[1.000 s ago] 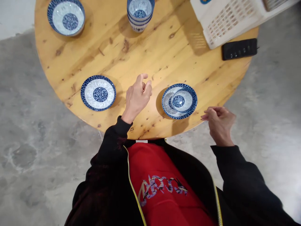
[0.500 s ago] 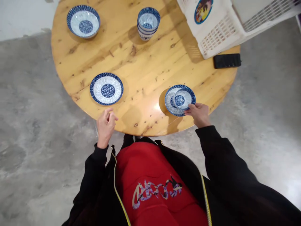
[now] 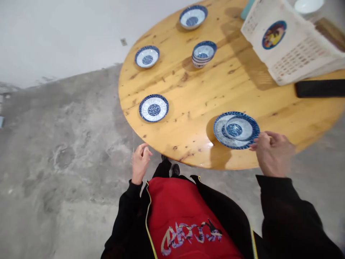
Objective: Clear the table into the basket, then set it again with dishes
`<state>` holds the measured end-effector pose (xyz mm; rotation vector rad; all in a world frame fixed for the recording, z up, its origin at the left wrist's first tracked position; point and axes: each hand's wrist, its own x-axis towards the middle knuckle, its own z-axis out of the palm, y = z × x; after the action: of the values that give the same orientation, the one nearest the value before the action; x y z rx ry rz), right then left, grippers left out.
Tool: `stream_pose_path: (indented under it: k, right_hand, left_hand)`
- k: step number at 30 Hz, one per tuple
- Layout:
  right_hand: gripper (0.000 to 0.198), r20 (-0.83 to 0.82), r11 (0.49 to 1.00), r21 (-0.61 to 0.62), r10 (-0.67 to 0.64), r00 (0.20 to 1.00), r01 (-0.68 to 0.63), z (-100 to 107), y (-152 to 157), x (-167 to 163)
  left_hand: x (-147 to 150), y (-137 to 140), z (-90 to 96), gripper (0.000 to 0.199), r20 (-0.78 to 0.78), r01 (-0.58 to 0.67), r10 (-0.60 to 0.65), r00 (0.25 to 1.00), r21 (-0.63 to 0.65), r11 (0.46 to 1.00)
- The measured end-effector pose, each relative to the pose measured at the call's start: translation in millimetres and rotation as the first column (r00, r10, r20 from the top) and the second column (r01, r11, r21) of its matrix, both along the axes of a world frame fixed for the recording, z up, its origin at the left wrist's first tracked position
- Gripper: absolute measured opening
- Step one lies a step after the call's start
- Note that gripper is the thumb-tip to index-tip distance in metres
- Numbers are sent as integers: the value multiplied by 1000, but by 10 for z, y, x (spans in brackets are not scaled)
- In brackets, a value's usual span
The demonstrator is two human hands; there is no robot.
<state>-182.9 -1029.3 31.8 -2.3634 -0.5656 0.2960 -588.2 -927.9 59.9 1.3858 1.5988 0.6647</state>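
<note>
Small bowl [image 3: 241, 127] on plate [image 3: 219, 131], just left of right hand [image 3: 275, 153].
Curled at plate's rim, gripping or not: cannot tell. Beyond left hand [image 3: 140, 161], empty and loosely curled: second plate [image 3: 153, 108], on wooden surface [image 3: 188, 135].

plated bowl [image 3: 244, 126]: pale, speckled-blue centre | lower plate [image 3: 219, 133]: white, blue-patterned rim | table [image 3: 188, 95]: yellow, brown-knotted

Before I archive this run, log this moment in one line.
left hand: empty | right hand: by plate rim, contact unclear | bowl: on that plate
</note>
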Motion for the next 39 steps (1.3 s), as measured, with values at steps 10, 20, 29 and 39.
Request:
stream_pose_path:
  k: [10, 20, 29, 39]
  right_hand:
    - [46, -291, 973, 152, 213, 933, -174, -216, 30, -1179]
    - [35, -427, 969, 225, 6, 904, 100, -292, 1038, -2435]
    - [25, -321, 959, 264, -10, 947, 100, 137, 2198, -2729]
    - [10, -268, 942, 294, -80, 960, 161, 360, 3055, -1666]
  left_hand:
    - [-21, 509, -132, 34, 97, 85, -91, 991, 64, 994]
    - [-1045, 2120, -92, 37, 79, 278, -282, 956, 59, 959]
    - [-1384, 3426, -128, 30, -9, 463, -464, 886, 78, 883]
    - [16, 4367, 48, 19, -142, 736, -722, 677, 176, 654]
